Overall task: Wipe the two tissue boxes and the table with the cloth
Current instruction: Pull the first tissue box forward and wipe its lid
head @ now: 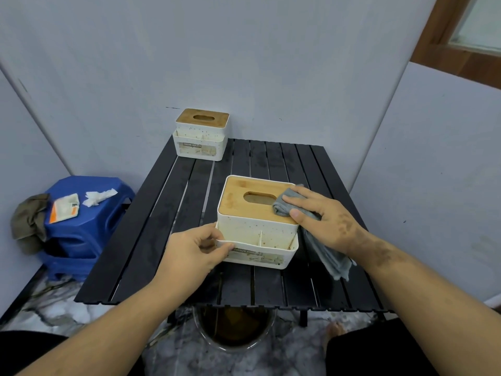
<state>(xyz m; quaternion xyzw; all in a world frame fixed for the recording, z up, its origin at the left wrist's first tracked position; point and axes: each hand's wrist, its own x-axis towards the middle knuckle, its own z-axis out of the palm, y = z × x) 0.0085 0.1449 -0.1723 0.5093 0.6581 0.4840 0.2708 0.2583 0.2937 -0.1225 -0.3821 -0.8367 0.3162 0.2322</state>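
On the near tissue box (257,223), mid-table (151,213), the right hand (322,215) presses the grey cloth (284,206) with flat fingers onto the lid's right end, its unwiped length running leftward, while the left hand (195,248) pinches the box's front-left rim.

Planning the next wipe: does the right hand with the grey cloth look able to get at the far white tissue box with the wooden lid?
Probably yes: the black slatted table between the right hand and far box lies bare, though it means a long stretch.

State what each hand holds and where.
Left hand pinches the near tissue box at its front-left rim; right hand presses the grey cloth onto its wooden lid.
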